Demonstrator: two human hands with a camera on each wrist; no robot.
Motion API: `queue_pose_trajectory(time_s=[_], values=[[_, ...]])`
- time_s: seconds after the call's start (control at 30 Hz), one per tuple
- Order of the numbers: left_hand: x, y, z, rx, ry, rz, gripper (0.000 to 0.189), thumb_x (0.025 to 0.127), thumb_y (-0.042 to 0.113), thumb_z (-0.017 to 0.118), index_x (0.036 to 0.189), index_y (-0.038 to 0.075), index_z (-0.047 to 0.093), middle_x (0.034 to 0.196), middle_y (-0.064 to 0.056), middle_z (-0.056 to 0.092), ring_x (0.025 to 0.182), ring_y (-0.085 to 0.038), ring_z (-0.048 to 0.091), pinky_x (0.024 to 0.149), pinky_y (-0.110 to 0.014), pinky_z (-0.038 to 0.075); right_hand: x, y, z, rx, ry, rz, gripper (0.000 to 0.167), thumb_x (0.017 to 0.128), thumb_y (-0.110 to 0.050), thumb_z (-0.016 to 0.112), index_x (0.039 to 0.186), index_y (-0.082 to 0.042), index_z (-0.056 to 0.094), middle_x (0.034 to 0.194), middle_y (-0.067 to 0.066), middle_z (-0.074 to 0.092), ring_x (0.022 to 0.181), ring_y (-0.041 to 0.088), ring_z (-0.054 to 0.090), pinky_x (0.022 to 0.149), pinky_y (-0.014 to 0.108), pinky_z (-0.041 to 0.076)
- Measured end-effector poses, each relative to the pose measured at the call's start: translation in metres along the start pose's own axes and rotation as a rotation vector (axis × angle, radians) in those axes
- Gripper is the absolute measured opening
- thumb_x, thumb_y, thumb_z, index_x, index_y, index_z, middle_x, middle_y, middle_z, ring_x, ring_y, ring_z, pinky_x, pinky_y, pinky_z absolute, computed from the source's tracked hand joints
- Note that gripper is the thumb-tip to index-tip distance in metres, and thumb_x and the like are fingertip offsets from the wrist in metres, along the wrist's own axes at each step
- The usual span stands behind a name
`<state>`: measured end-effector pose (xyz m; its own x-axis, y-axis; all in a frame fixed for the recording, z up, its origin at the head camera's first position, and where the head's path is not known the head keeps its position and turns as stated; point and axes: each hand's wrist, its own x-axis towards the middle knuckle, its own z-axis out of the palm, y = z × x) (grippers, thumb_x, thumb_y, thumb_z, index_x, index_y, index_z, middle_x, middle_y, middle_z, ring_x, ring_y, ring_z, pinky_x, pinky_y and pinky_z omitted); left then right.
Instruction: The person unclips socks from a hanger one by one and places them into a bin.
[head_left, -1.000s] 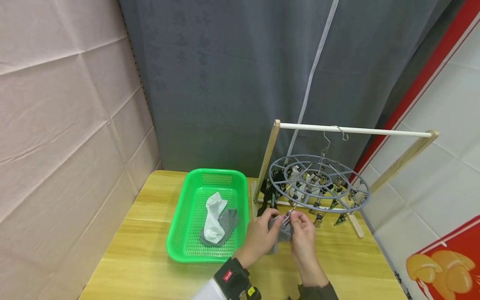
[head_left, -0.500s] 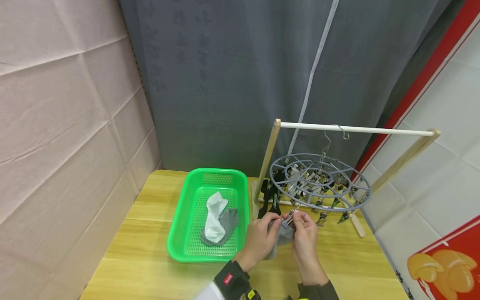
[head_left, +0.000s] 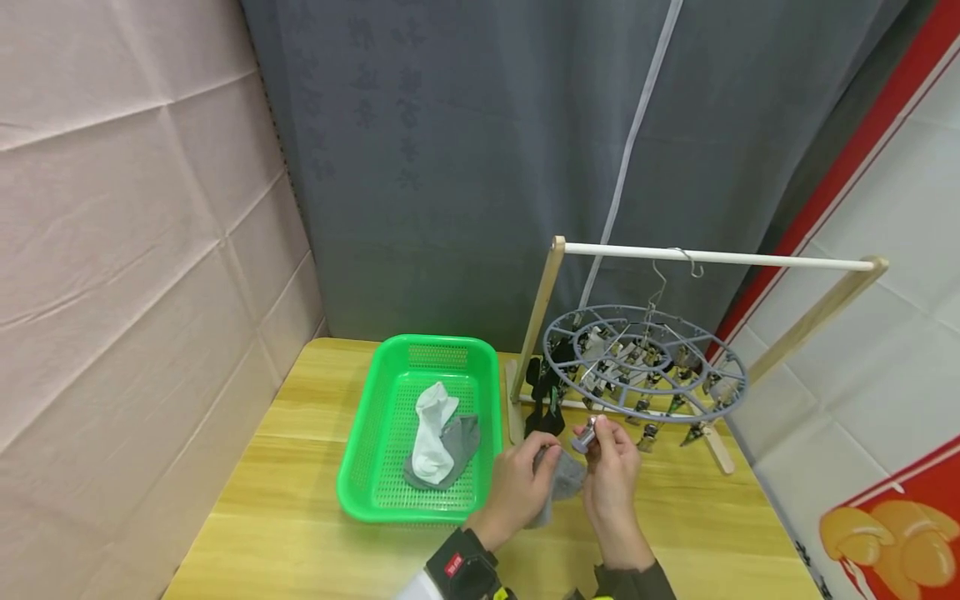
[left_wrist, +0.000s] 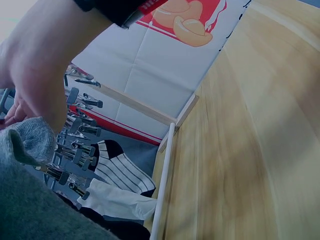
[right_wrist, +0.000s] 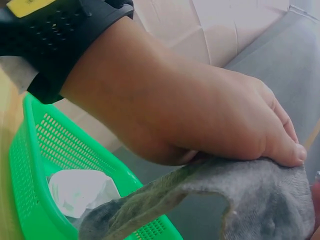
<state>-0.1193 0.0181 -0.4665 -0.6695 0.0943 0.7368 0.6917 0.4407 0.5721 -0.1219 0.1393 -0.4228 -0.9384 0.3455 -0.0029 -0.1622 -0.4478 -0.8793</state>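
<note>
My left hand (head_left: 521, 479) holds a grey sock (head_left: 567, 477) by its edge, thumb and fingers pinching it; the right wrist view also shows this grip, with the sock (right_wrist: 270, 195) hanging below. Close beside it, my right hand (head_left: 611, 479) pinches a metal clip (head_left: 585, 437) under the near rim of a round grey drying hanger (head_left: 645, 407). Between clip and sock a small gap seems to show in the head view. In the left wrist view, the sock (left_wrist: 35, 140) partly covers the right hand (left_wrist: 37, 85), whose fingertips are largely hidden.
Left of the hands, a green basket (head_left: 358, 446) holds a white sock (head_left: 431, 442) and a grey sock (head_left: 463, 442). The hanger hangs from a rack's white bar (head_left: 720, 258). Black socks (head_left: 543, 408), a striped sock (left_wrist: 125, 167) and several clips (left_wrist: 75, 155) hang beneath it.
The clip in my right hand has turned and moved slightly away from the sock's edge, which it overlapped before. The sock in my left hand sits slightly lower.
</note>
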Motion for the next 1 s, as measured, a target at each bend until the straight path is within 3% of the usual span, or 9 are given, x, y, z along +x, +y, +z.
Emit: queue_pose_trajectory(time_s=[0.23, 0.43, 0.63, 0.83, 1.0], values=[[0.014, -0.011, -0.013, -0.015, 0.014, 0.015, 0.004, 0.093, 0.008, 0.060, 0.096, 0.005, 0.063, 0.074, -0.002, 0.068, 0.053, 0.001, 0.048, 0.052, -0.004, 0.035, 0.000, 0.000, -0.005, 0.005, -0.003, -0.005, 0.019, 0.100, -0.020, 0.053, 0.088, -0.008, 0.059, 0.072, -0.004, 0.064, 0.064, 0.007, 0.063, 0.060, 0.018, 0.049], [0.038, -0.025, -0.033, 0.078, 0.061, 0.002, 0.007, 0.093, 0.010, 0.061, 0.095, 0.004, 0.065, 0.062, -0.001, 0.062, 0.046, 0.003, 0.034, 0.046, -0.007, 0.024, 0.001, -0.004, -0.009, -0.017, 0.014, -0.004, 0.022, 0.101, -0.020, 0.051, 0.092, -0.001, 0.058, 0.071, -0.003, 0.064, 0.062, 0.007, 0.061, 0.057, 0.018, 0.048], [0.057, -0.047, -0.057, 0.144, 0.001, -0.123, 0.014, 0.098, 0.017, 0.056, 0.101, 0.006, 0.063, 0.054, 0.002, 0.048, 0.046, 0.004, 0.028, 0.044, -0.013, 0.023, 0.001, -0.003, -0.010, -0.038, 0.018, 0.006, 0.023, 0.101, -0.022, 0.050, 0.091, -0.002, 0.059, 0.072, -0.002, 0.063, 0.062, 0.007, 0.061, 0.057, 0.019, 0.048], [0.058, -0.074, -0.068, 0.227, -0.015, -0.219, 0.015, 0.098, 0.021, 0.055, 0.101, 0.009, 0.064, 0.054, 0.001, 0.050, 0.046, 0.000, 0.035, 0.044, -0.017, 0.027, 0.000, -0.001, -0.011, -0.044, 0.013, 0.018, 0.024, 0.102, -0.023, 0.049, 0.089, -0.006, 0.060, 0.071, -0.003, 0.063, 0.062, 0.008, 0.061, 0.057, 0.019, 0.047], [0.054, -0.098, -0.070, 0.304, -0.093, -0.399, 0.018, 0.099, 0.025, 0.053, 0.105, 0.012, 0.064, 0.061, -0.001, 0.058, 0.049, -0.007, 0.044, 0.048, -0.023, 0.034, -0.001, -0.001, -0.011, -0.052, 0.008, 0.026, 0.024, 0.102, -0.023, 0.049, 0.087, -0.008, 0.061, 0.071, -0.003, 0.062, 0.062, 0.008, 0.061, 0.057, 0.019, 0.047]])
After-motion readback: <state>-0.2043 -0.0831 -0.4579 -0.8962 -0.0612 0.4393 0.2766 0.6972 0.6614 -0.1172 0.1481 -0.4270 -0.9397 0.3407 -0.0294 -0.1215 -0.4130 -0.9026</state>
